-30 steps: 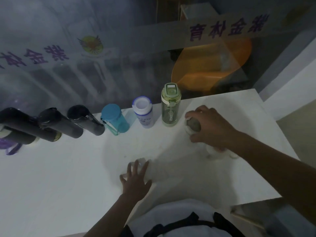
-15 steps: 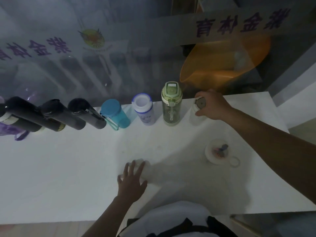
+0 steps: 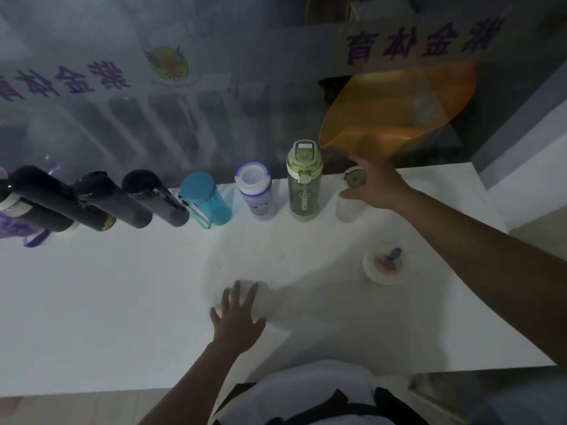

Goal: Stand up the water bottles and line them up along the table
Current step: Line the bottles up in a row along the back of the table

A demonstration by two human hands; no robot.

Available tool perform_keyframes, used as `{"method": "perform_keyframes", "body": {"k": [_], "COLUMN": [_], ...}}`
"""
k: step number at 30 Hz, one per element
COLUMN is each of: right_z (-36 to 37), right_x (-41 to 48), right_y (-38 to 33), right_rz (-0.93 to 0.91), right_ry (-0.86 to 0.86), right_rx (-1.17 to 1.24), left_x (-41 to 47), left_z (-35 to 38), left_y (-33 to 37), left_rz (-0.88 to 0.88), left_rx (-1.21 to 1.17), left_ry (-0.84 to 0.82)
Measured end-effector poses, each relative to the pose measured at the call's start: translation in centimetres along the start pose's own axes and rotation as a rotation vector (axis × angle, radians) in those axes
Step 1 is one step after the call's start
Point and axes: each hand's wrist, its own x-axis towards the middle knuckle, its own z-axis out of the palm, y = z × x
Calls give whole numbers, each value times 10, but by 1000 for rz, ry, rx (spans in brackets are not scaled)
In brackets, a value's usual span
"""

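Since half a second ago your right hand [image 3: 376,187] has opened off the clear bottle's [image 3: 349,197] lid; the bottle now stands upright at the right end of the row.

- Right fingers [image 3: 352,194]: released, spread, thumb against the bottle's side, nothing gripped.
- Left hand [image 3: 236,323]: fingers splayed flat on a pale lying bottle [image 3: 270,299] near the table's [image 3: 107,302] front edge; not clenched.
- Row along the back edge, right to left: clear bottle, green bottle [image 3: 303,182], white bottle [image 3: 256,191], blue bottle [image 3: 204,199], three black bottles [image 3: 153,197].
- Lidded cup [image 3: 383,263]: upright, apart from the row, under your right forearm.
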Motion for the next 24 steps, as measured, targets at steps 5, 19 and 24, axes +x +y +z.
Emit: {"method": "perform_keyframes", "body": {"k": [5, 19, 24], "right_z": [-17, 54, 69], "right_x": [-72, -194, -173], "right_y": [-18, 35, 43], "right_rz": [51, 358, 311], "right_ry": [135, 94, 149], "right_rx": [229, 272, 215], "left_x": [0, 0, 3], "left_z": [-8, 19, 16], "left_y": [16, 91, 86], "left_rz": [126, 392, 404], "left_rx": [0, 94, 178], "left_ry": [35, -55, -26]}}
